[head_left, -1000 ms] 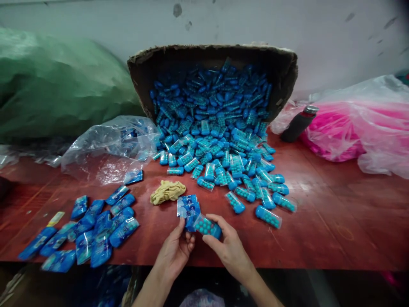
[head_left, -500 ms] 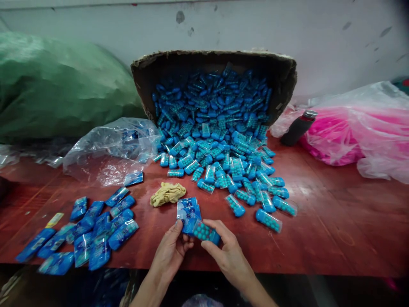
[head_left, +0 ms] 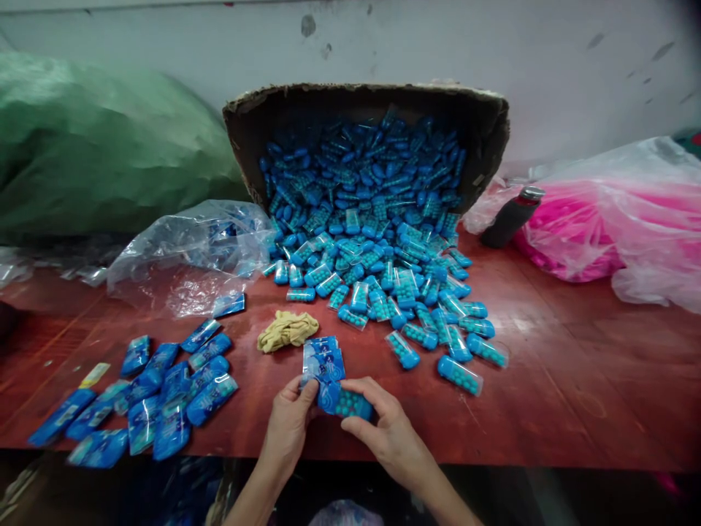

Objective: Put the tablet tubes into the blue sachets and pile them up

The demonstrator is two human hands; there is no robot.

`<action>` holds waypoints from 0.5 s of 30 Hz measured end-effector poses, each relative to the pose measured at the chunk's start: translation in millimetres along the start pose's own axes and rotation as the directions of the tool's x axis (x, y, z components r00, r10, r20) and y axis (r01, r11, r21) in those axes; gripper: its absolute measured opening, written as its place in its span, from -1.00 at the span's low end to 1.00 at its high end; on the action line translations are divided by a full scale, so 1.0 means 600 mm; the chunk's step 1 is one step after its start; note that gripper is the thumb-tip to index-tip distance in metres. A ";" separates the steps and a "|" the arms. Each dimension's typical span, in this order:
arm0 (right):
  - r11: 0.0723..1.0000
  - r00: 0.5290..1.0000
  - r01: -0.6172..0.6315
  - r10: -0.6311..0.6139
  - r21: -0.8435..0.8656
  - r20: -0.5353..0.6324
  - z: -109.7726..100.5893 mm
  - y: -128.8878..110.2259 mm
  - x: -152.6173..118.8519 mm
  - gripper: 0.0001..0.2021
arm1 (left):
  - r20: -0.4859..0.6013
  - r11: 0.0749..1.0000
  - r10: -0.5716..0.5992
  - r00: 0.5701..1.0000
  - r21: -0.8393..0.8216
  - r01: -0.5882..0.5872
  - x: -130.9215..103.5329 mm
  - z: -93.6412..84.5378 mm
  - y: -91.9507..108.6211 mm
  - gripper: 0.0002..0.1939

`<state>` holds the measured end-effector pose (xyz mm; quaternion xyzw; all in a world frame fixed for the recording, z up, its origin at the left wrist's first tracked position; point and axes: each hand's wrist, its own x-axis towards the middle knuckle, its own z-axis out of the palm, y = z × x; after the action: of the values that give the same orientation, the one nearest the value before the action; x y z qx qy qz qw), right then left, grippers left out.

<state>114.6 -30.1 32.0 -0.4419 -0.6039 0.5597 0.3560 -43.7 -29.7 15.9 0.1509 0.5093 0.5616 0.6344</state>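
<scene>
Near the table's front edge, my left hand (head_left: pixel 293 416) pinches a blue printed sleeve (head_left: pixel 328 396) between thumb and fingers. My right hand (head_left: pixel 383 424) grips a clear case of turquoise balls (head_left: pixel 355 404), whose end meets the sleeve and is partly covered by it. Just beyond my fingers lies a small stack of flat blue printed sleeves (head_left: pixel 323 356). A crumpled yellowish cloth (head_left: pixel 288 330) is behind it on the left. Several wrapped blue packs (head_left: pixel 171 429) lie at the left. Many unwrapped cases (head_left: pixel 460 375) spill forward from a tipped cardboard box (head_left: pixel 235 124).
The red table (head_left: pixel 553 365) holds a clear plastic bag (head_left: pixel 180 248) at mid-left and a large green sack (head_left: pixel 109 146) behind it. A dark bottle (head_left: pixel 509 219) leans beside a bag of pink items (head_left: pixel 575 234) at the right.
The sleeve in my left hand has come against the case and now covers part of it. The case in my right hand has shifted slightly down and turned.
</scene>
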 end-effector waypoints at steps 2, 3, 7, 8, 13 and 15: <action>0.999 0.999 0.000 -0.003 -0.053 -0.051 0.006 0.008 0.002 -0.65 | 0.009 0.999 -0.024 1.000 -0.026 0.024 0.001 0.005 -0.001 -0.72; 0.998 0.997 -0.013 0.008 -0.067 -0.081 0.011 0.014 0.003 -0.66 | 0.029 0.998 -0.058 0.998 -0.038 0.059 0.001 0.007 -0.002 -0.71; 0.997 0.992 0.008 -0.017 -0.071 -0.127 0.026 0.029 0.002 -0.72 | 0.072 0.988 -0.151 0.986 -0.027 0.153 0.001 0.009 -0.007 -0.75; 0.998 0.992 0.026 -0.033 -0.059 -0.123 0.027 0.029 0.001 -0.71 | 0.065 0.988 -0.154 0.986 -0.022 0.156 0.001 0.007 -0.008 -0.78; 0.983 0.998 -0.055 0.049 0.173 0.043 0.019 0.022 -0.004 -0.64 | 0.094 0.981 -0.190 0.977 -0.029 0.193 0.001 -0.002 -0.007 -0.82; 0.936 0.990 -0.141 0.125 0.323 0.070 0.020 0.028 -0.001 -0.65 | 0.107 0.977 -0.203 0.973 -0.049 0.209 -0.001 0.001 -0.006 -0.85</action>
<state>106.2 -35.4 13.7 -0.4027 -0.4799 0.6855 0.3709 -41.5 -31.2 13.8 0.1066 0.4724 0.4994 0.7184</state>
